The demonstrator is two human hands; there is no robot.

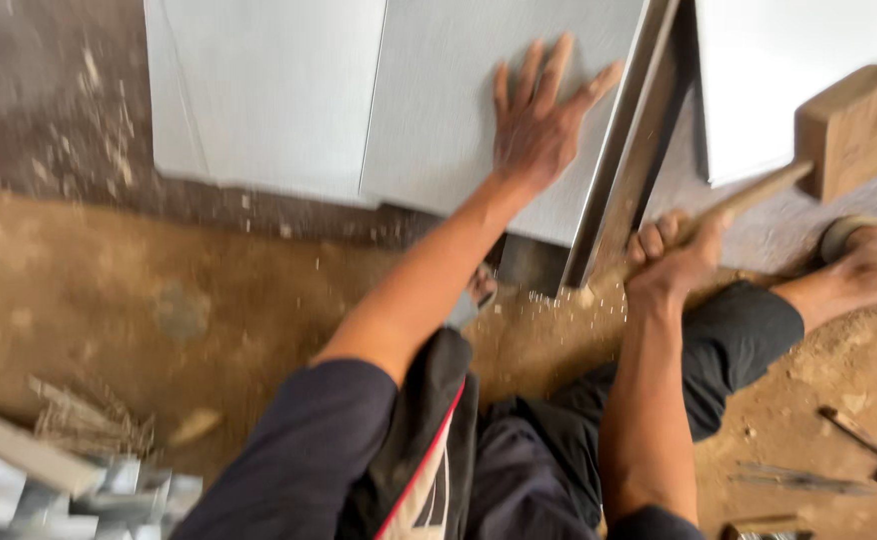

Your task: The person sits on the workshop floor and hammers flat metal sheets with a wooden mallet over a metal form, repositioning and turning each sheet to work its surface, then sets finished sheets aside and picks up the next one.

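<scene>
Grey sheet-metal panel (pixel 459 110) is lying on the dirt floor (pixel 159 300), its near edge by the worker's knees, as the left hand (pixel 539 125) is pressing it flat, fingers spread wide, and the right hand (pixel 674 255) is gripping a wooden mallet (pixel 849 130), apparently poised to strike the folded edge strip (pixel 624 150); motion blur is obscuring the seam.

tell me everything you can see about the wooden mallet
The wooden mallet has a blocky, light brown head on a plain wooden handle. The right hand grips the handle's lower end, holding it tilted with the head raised up and to the right, above the pale floor beside a grey metal sheet. Nothing else touches it. The picture is slightly blurred.
</scene>
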